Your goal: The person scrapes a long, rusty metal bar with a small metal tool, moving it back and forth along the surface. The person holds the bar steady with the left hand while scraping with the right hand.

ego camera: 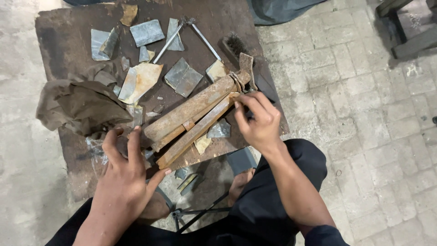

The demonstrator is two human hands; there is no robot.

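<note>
Rusty metal assembly [193, 119]; both hands gripping.

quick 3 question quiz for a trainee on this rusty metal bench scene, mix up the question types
1. True or false: the left hand rests on the near end of the rusty metal assembly.
2. Multiple choice: what lies beyond the assembly's far end? A) wire brush B) paint can C) drill
3. Fill in: the crumpled brown ____ lies at the left of the dark work board.

Key: 1 true. 2 A. 3 cloth. The right hand pinches the assembly's far end, with sandpaper scraps scattered behind it.
</note>
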